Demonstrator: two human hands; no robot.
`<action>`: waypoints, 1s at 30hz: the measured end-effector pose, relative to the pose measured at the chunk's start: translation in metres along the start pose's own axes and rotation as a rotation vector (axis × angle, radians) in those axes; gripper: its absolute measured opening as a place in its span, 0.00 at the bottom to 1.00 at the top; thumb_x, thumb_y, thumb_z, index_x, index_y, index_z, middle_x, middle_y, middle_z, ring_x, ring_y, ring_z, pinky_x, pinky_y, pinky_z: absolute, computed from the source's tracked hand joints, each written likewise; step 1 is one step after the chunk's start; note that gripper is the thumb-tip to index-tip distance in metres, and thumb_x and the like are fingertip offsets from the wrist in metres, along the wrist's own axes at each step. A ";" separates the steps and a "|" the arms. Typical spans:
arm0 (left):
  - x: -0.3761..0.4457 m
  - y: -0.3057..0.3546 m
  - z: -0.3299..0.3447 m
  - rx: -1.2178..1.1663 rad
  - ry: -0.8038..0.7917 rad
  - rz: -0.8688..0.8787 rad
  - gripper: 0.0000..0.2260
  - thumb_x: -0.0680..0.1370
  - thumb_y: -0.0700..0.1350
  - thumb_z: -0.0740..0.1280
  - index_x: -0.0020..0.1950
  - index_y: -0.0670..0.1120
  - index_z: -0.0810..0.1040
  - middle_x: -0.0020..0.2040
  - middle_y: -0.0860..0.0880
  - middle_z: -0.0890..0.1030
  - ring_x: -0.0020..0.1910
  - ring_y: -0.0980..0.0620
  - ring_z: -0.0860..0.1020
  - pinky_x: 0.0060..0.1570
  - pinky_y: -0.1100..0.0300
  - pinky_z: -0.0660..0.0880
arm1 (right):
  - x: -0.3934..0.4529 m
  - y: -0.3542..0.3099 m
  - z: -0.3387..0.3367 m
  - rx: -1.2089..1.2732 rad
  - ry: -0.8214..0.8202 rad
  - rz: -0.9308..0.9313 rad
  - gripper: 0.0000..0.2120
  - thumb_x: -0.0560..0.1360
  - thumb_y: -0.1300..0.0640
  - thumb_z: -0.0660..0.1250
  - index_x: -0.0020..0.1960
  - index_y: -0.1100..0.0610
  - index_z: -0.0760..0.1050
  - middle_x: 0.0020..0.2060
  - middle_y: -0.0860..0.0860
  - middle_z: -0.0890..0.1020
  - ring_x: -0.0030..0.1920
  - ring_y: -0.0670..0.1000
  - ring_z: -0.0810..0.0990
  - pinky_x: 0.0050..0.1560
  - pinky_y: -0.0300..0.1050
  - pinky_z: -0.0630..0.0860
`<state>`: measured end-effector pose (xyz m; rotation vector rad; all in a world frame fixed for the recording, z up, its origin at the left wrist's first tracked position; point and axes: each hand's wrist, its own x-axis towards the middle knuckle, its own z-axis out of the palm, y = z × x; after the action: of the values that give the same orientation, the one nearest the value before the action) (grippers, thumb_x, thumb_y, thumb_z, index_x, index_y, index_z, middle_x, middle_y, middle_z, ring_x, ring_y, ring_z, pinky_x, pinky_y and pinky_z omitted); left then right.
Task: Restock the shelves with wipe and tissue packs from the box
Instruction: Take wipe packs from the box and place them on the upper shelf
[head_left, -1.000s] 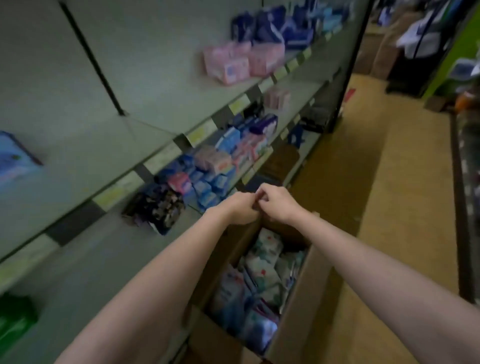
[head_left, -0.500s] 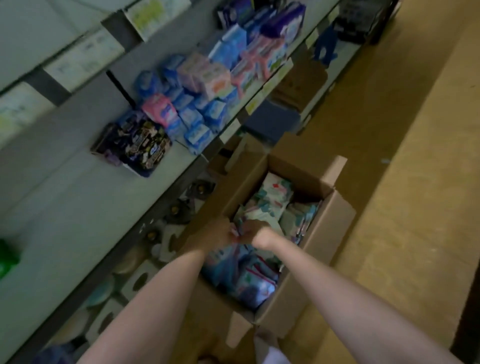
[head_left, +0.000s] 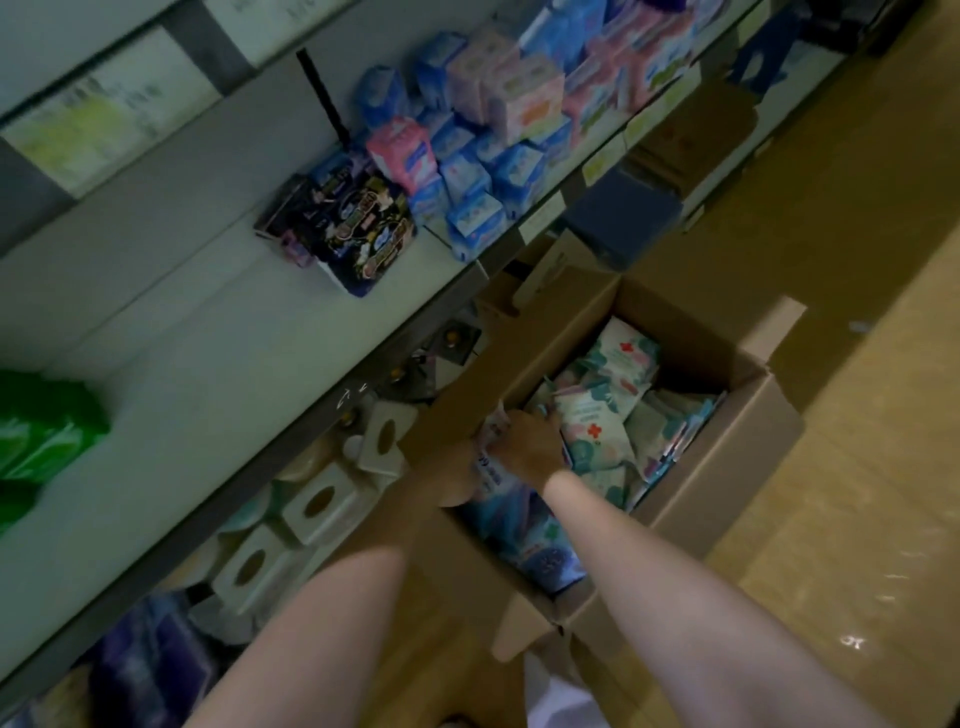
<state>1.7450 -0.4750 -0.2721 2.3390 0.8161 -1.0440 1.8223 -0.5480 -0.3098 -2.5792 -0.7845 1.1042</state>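
Pick step: both hands down in the box (head_left: 737, 447), right hand (head_left: 530, 447) apparently curled on a wipe pack (head_left: 491, 452) at its near-left wall; left hand (head_left: 452, 483) alongside, grip unclear. Next: lift clear, onto shelf (head_left: 208, 374).

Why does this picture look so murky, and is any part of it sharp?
Head view: the light is dim with a greenish cast; the shelf labels are smeared by motion blur; the wide lens tilts and bends the shelves; the packs in the box are soft but readable; both hands, left and right, sit in shadow.
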 end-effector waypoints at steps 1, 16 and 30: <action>-0.004 0.001 0.000 -0.011 0.007 0.021 0.17 0.82 0.40 0.55 0.70 0.40 0.66 0.69 0.41 0.69 0.69 0.45 0.67 0.68 0.58 0.60 | -0.002 -0.002 -0.002 -0.007 0.008 0.007 0.14 0.78 0.53 0.59 0.60 0.58 0.73 0.60 0.56 0.77 0.66 0.58 0.69 0.70 0.51 0.54; -0.107 -0.033 -0.064 -0.174 0.121 0.105 0.17 0.78 0.46 0.62 0.65 0.42 0.71 0.58 0.45 0.76 0.56 0.48 0.75 0.49 0.61 0.73 | -0.122 -0.069 -0.095 0.196 0.119 -0.153 0.06 0.74 0.66 0.62 0.43 0.66 0.77 0.42 0.59 0.80 0.41 0.55 0.79 0.33 0.40 0.73; -0.388 -0.152 -0.175 -0.928 0.519 0.650 0.33 0.60 0.53 0.77 0.62 0.44 0.75 0.56 0.46 0.82 0.52 0.49 0.82 0.54 0.55 0.78 | -0.370 -0.305 -0.222 0.197 0.326 -0.858 0.19 0.68 0.71 0.68 0.31 0.54 0.62 0.29 0.50 0.66 0.32 0.48 0.66 0.32 0.42 0.61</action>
<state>1.5227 -0.3874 0.1112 1.7961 0.4670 0.2222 1.6532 -0.5004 0.1891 -1.8420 -1.3991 0.4484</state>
